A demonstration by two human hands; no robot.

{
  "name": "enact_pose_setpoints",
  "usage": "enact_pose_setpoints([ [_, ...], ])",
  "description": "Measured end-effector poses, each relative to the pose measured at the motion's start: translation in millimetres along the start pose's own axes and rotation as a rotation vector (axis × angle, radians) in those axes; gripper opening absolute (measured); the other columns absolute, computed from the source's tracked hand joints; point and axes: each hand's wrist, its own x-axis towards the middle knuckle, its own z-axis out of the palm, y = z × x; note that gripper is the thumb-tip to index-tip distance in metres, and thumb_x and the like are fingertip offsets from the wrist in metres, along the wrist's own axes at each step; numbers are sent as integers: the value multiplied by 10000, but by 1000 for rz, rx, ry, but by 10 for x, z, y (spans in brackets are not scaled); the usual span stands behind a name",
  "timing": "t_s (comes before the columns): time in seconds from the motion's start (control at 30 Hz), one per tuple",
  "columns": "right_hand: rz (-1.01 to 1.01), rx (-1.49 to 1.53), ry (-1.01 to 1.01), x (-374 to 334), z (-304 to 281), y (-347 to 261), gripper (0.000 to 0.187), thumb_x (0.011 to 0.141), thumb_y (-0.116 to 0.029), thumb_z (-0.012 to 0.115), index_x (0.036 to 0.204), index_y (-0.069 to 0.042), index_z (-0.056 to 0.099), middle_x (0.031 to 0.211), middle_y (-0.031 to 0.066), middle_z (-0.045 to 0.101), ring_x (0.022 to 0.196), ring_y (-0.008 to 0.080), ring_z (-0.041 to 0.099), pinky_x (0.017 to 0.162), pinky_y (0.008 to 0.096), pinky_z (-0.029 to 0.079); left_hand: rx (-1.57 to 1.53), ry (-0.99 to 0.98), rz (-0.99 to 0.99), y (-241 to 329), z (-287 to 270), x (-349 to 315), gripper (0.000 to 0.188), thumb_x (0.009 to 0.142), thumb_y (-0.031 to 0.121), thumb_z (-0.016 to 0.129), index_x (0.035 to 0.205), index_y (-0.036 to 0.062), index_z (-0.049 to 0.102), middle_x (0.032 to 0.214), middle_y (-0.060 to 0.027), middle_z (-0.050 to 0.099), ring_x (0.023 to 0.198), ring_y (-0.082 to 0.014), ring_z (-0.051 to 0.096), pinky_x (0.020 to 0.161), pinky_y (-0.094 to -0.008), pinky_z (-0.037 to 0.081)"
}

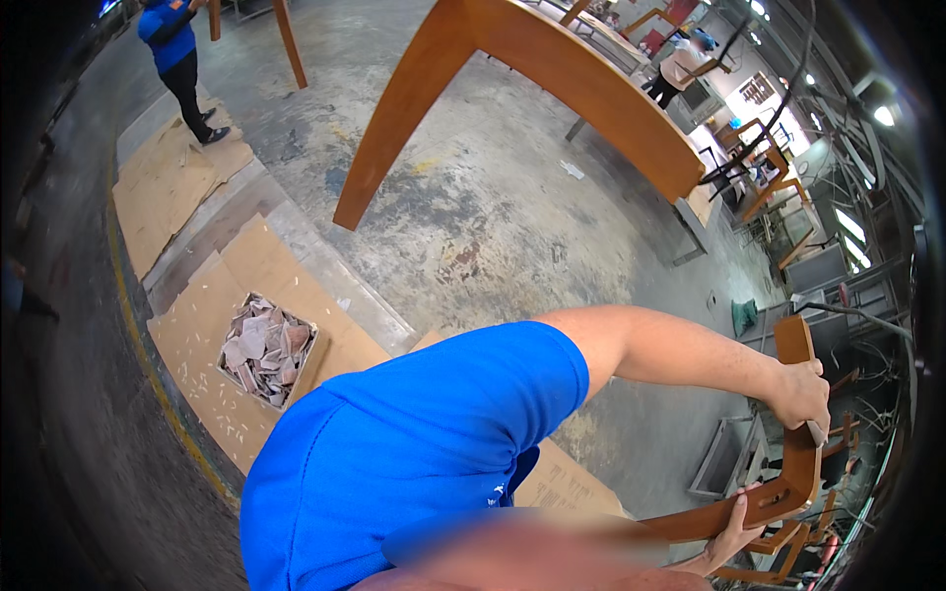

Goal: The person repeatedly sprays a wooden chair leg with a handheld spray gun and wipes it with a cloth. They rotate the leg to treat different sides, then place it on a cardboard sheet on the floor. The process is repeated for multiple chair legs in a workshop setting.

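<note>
blue sleeve (424, 424) is nearest the camera, filling the lower middle, its arm reaching out to the right side. frame (803, 473), curved brown wood, is at the lower right, gripped by both hands. left hand (801, 392) is on the upper stretch of the frame, just above the bend, fingers folded and clamped on a small grayish piece (816, 431) against the wood; piece mostly covered, kind can't be told, perhaps a sanding scrap. right hand (731, 540) is closed around the lower bar from the underside, below the left hand, probably taking the weight and keeping the frame from turning under the left hand's pressure. so the frame touches both: it runs under the left hand's fingers, bends, then passes through the right hand's grip. cardboard (182, 335) lies on the floor, likely to protect it or to catch litter; pale bits are strewn on it. box (304, 372) of scraps (258, 340) sits on it, probably for keeping them together. upper frame (576, 84) is well apart from both hands.
</note>
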Motion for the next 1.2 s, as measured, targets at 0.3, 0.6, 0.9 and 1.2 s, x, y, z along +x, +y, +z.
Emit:
enact_pose_setpoints([
  [0.3, 70, 617, -173, 9, 1300, 245, 756, 918, -670, 301, 1228, 2, 455, 1001, 102, 548, 844, 174, 515, 748, 287, 423, 610, 504, 37, 454, -225, 79, 379, 739, 265, 609, 1025, 20, 650, 1187, -143, 551, 1104, -366, 477, 776, -505, 394],
  [0.6, 172, 892, 100, -132, 2448, 582, 696, 936, -593, 396, 1398, -80, 310, 1410, 88, 361, 1242, 277, 436, 1005, 419, 412, 394, 287, -357, 432, 29, -738, 609, 714, 114, 621, 1287, -8, 455, 1317, -163, 487, 1245, -393, 414, 931, -466, 361],
  [0.9, 166, 754, 233, -154, 2002, 727, 660, 951, -568, 387, 1349, -42, 363, 1330, 124, 416, 1180, 269, 483, 963, 407, 448, 360, 488, -68, 197, 845, 267, 600, 724, 106, 615, 1267, -76, 438, 1331, -233, 458, 1225, -439, 449, 1040, -463, 364],
  [1.2, 152, 705, 256, -129, 1731, 911, 635, 965, -544, 378, 1300, -5, 417, 1250, 160, 470, 1117, 262, 529, 921, 396, 485, 506, 556, -556, 1053, 1198, -1590, 452, 865, 107, 582, 1293, -3, 491, 1350, -147, 493, 1282, -305, 447, 1082, -423, 353],
])
